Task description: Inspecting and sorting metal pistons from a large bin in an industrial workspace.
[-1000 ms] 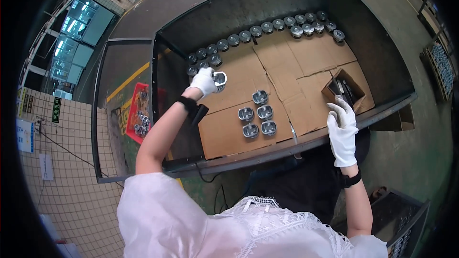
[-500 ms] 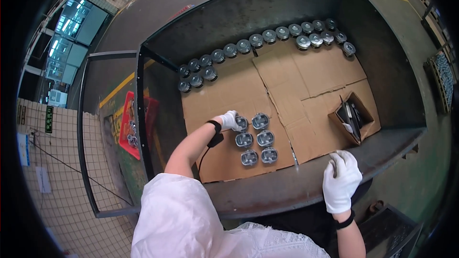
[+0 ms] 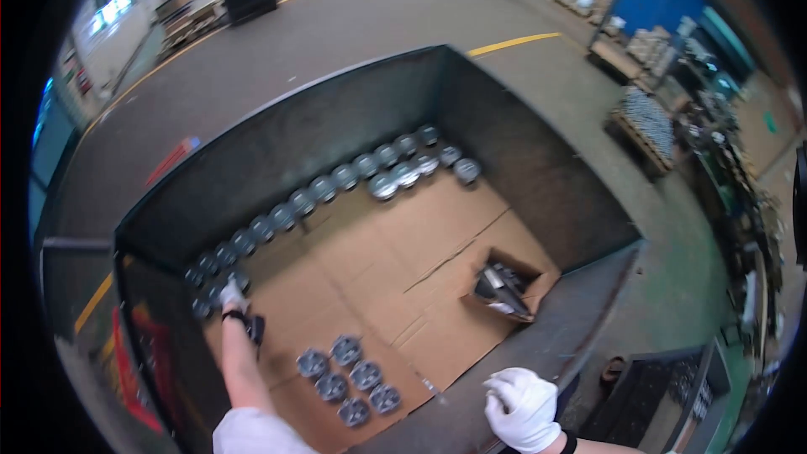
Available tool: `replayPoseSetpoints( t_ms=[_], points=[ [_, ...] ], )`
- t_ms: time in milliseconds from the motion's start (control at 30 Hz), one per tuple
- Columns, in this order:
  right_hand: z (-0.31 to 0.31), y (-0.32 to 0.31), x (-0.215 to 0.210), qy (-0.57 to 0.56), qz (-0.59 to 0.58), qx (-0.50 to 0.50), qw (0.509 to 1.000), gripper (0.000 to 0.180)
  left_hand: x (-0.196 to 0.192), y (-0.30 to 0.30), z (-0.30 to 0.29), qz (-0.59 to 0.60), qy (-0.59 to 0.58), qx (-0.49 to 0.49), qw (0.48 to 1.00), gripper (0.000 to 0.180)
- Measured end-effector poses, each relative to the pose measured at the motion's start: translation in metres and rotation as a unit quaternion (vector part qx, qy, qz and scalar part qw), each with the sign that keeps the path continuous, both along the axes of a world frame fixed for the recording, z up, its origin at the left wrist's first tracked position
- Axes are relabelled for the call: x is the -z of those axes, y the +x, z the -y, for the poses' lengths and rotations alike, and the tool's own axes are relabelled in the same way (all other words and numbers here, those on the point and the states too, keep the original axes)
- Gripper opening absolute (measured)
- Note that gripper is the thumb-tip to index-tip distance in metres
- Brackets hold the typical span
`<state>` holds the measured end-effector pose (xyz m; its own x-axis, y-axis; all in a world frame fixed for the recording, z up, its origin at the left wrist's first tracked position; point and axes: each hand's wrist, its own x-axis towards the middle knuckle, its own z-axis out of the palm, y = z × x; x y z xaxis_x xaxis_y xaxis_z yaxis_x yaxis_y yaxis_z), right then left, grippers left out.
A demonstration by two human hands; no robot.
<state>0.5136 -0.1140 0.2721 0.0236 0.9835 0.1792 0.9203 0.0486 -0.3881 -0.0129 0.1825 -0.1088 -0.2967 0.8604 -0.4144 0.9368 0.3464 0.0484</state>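
My gloved left hand reaches to the far left corner of the large dark metal bin. Its blurred fingers are closed on a round metal piston in the second row there. More pistons stand in a line along the bin's back wall. Six of them, several pistons, sit in two columns on the cardboard, nearer to me. Above the bin's front ledge hovers my gloved right hand. Its fingers are loosely curled, with a gap to the thumb and nothing visible between them.
A small cardboard box with dark flat pieces stands at the bin's right front. The bin's walls rise around the cardboard. Left of the bin is a red crate. A dark metal crate stands at lower right.
My left hand has gone from the near group of pistons to the row at the far left. The whole view has turned and shifted. The right hand remains by the front ledge.
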Motion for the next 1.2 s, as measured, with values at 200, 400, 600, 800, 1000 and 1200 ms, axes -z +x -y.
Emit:
replayPoseSetpoints(
  t_ms=[200,400,600,800,1000,1200],
  points=[
    [0.011,0.007,-0.015,0.008,-0.046,0.002,0.999,0.017,0.013,-0.054,-0.015,0.428,0.272,-0.491,0.708,0.050],
    [0.008,0.007,-0.008,0.002,-0.014,-0.012,1.000,0.020,0.031,-0.004,-0.027,0.401,0.439,-0.419,0.686,0.042],
    [0.017,0.013,0.006,0.055,-0.007,0.010,0.998,0.010,-0.017,0.061,0.006,0.474,0.288,-0.452,0.698,0.043],
    [0.034,0.017,0.021,0.091,-0.024,-0.034,0.995,0.009,-0.125,0.090,0.072,0.541,0.283,-0.274,0.743,0.046],
    [0.043,0.027,0.010,0.158,-0.083,-0.065,0.982,0.027,-0.336,0.226,0.194,0.580,0.226,0.005,0.783,0.026],
    [0.091,0.033,-0.020,-0.092,-0.548,-0.165,0.815,0.053,-0.464,0.318,0.326,0.575,0.107,0.129,0.801,0.020]
  ],
)
